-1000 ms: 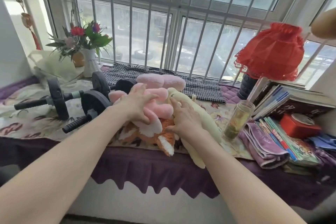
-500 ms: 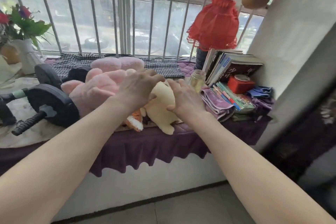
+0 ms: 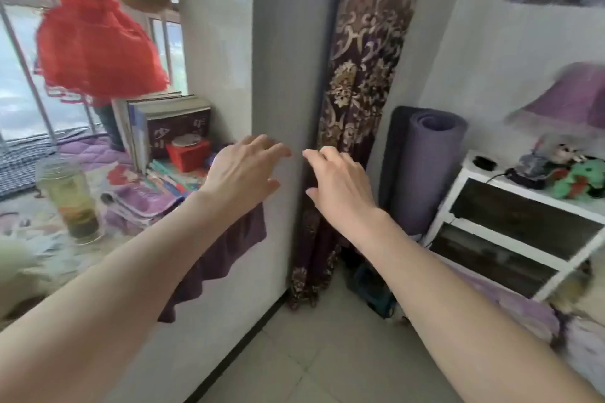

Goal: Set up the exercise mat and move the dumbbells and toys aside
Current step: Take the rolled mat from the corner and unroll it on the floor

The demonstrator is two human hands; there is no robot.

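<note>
Fingers loosely spread and holding nothing, the left hand (image 3: 244, 173) and right hand (image 3: 340, 183) hung side by side before the grey wall corner (image 3: 288, 75). The rolled purple exercise mat (image 3: 425, 167) stood upright right of them, between the patterned curtain (image 3: 360, 75) and a white shelf unit (image 3: 510, 206).

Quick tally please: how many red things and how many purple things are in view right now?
Red: 2, the frilly red fabric lampshade and the small red box.
Purple: 4, the rolled purple foam exercise mat, the patterned dark purple curtain, the purple fringed lampshade, the purple ruffled sill cover.
Total: 6
</note>
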